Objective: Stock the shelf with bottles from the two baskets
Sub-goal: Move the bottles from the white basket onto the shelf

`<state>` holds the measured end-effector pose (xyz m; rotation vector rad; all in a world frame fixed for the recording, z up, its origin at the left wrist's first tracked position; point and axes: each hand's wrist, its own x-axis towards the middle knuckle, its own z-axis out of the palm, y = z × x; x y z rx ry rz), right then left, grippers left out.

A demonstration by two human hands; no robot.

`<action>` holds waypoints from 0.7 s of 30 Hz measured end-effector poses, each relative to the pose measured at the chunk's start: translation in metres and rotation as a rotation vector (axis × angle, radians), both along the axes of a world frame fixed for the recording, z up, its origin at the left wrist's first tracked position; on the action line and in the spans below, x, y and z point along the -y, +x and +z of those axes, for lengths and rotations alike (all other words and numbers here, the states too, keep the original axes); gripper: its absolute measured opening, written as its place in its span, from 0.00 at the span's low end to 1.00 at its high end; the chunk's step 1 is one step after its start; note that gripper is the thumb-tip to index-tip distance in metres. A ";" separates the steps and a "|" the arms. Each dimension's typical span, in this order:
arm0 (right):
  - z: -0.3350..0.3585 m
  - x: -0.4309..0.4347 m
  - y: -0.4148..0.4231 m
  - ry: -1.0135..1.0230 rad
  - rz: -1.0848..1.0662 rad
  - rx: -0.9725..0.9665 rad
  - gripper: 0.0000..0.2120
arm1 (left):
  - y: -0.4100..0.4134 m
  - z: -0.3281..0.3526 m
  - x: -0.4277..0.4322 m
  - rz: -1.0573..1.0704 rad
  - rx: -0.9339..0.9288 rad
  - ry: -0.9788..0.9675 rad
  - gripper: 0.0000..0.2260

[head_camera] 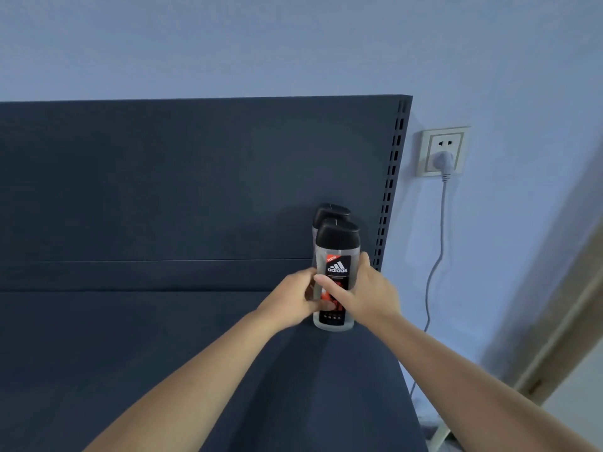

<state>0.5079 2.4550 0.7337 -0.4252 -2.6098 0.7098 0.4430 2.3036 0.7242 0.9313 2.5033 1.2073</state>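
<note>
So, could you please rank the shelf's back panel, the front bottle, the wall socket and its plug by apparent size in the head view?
Largest to smallest:
back panel
front bottle
wall socket
plug
The bottle is nearer the camera, so its lead over the socket is unsure.

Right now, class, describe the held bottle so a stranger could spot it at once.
Go to the right end of the dark blue shelf, by the slotted upright. Of two black-capped bottles there, pick the front bottle, gripped by the left hand and right hand, Adidas label showing; the rear bottle shows little but its cap.
</note>
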 end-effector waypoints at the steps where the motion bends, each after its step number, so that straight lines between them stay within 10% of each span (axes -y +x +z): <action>1: -0.002 0.001 0.000 -0.022 0.005 0.015 0.36 | 0.000 0.002 0.000 0.002 -0.015 -0.005 0.16; 21: -0.002 0.008 0.014 -0.185 -0.023 0.075 0.28 | 0.007 0.013 0.000 0.060 -0.002 -0.032 0.13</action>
